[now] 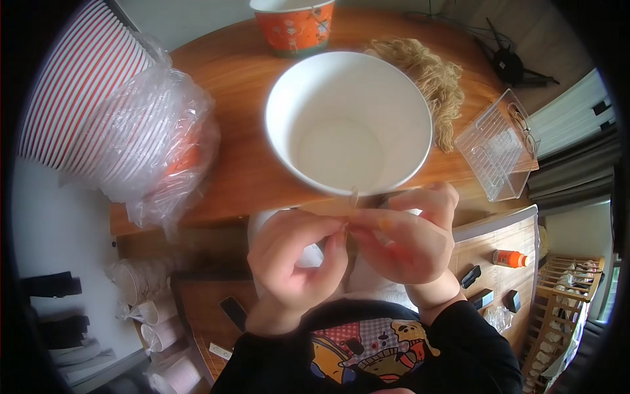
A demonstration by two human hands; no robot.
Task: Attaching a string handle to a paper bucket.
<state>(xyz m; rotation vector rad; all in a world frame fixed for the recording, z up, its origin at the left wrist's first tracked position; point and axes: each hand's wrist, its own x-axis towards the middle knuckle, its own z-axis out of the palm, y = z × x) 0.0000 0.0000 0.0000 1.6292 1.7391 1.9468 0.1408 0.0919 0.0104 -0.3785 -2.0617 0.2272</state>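
Observation:
A large white paper bucket (348,141) stands on the wooden table, its mouth tilted toward me. At its near rim a thin tan string (355,197) makes a small loop. My left hand (295,256) is closed, thumb and forefinger pinching at the string just below the rim. Against it, my right hand (407,236) is pinched shut too, its fingertips meeting those of the left. The string's lower part is mostly hidden by my fingers. Beyond the bucket on the right lies a loose bundle of tan strings (420,72).
A decorated orange bucket (295,29) stands at the back. On the left leans a tall stack of nested buckets (92,85) in clear plastic wrap (164,131). To the right are a clear tray (495,151) with eyeglasses and an orange bottle (510,259) on a lower surface.

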